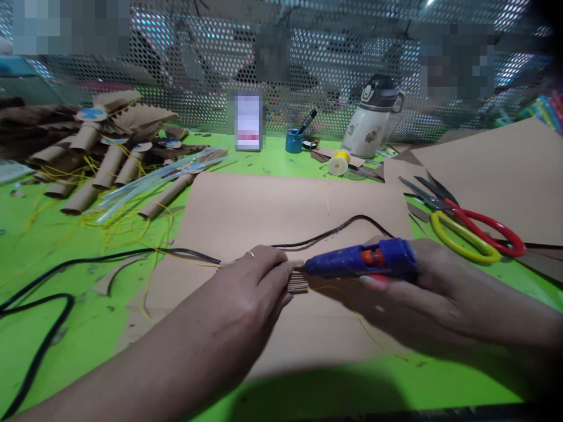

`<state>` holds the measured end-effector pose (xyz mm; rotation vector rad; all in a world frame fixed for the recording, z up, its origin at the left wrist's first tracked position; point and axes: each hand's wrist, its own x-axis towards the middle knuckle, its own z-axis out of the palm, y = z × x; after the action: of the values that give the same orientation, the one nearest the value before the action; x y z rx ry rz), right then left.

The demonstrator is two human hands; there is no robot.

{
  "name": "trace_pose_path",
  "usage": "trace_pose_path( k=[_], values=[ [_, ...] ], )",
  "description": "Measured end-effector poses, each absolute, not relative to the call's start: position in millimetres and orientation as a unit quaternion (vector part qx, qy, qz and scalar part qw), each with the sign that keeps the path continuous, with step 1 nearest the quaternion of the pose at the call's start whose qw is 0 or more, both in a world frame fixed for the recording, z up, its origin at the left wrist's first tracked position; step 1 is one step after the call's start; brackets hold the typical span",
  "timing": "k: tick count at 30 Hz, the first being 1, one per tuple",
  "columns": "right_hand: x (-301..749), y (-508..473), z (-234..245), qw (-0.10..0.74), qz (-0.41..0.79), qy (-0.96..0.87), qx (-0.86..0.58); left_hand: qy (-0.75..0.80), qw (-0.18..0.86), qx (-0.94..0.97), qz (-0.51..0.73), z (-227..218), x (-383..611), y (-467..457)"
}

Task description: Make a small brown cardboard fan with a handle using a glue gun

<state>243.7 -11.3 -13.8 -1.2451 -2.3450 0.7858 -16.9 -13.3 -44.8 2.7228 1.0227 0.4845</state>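
Left hand [257, 287] lies over pleated paper [299, 284] at ctr of the worktop [79, 334], near side; its grip is on the folded strip, fingers bent over the top, pleat ends poking out to the right. Right hand [433, 287] has its grip wrapped round a blue glue gun [338, 262], held approx. level, nozzle pointing left at the pleats' top edge; can't tell if the tip touches. Brown sheet [299, 199] is spread flat under both. Black cord [328, 234] runs across the sheet, passes behind left hand & loops off on the near left.

Far left: pile of paper fans w/ rolled tubes [109, 164], plus clear sticks [145, 179] & loose yellow thread. Right: scissors [448, 206], blades apart, 1 red handle, 1 yellow, next to lg. brown sheets [492, 164]. Far side, left to right: phone [248, 120] propped upright (screen blurred), sm. blue pot [294, 142] w/ dark pen [307, 122] slanting up at its rim, yellow spool [338, 164], white flask [365, 129] w/ dark lid. Perforated screen [197, 88] stands behind.
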Motion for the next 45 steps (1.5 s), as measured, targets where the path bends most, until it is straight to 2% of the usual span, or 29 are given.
trace_pose_path(
  k=[9,21,38,45],
  values=[
    [247.2,-13.5,-7.3,0.154,0.259,-0.833,-0.465,0.349,0.108,0.914,0.174,-42.9,-17.4,-13.7],
    [236.7,-13.3,-9.9,0.163,0.329,-0.818,-0.444,0.331,0.097,0.922,0.178,-43.4,-16.8,-13.6],
    [246.2,-14.3,-3.4,0.188,0.238,-0.844,-0.443,0.338,0.096,0.921,0.170,-41.0,-16.7,-13.6],
    [240.2,-14.6,-7.9,0.184,0.300,-0.833,-0.427,0.329,0.086,0.923,0.180,-43.7,-16.7,-13.6]
  ],
)
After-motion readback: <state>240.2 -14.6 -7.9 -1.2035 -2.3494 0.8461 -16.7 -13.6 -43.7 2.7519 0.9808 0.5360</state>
